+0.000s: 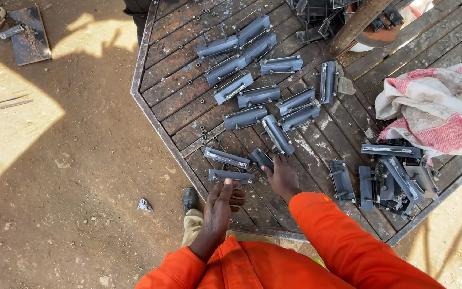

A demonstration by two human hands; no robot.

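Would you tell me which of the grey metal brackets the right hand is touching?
The right hand touches the short dark bracket just left of its fingertips, near the table's front edge. The long flat brackets nearby lie untouched, and the left hand hovers open.

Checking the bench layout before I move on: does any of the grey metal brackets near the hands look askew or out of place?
Yes. One grey bracket lies diagonally across the row, while its neighbours sit roughly parallel. The right hand rests just below it; the left hand is open.
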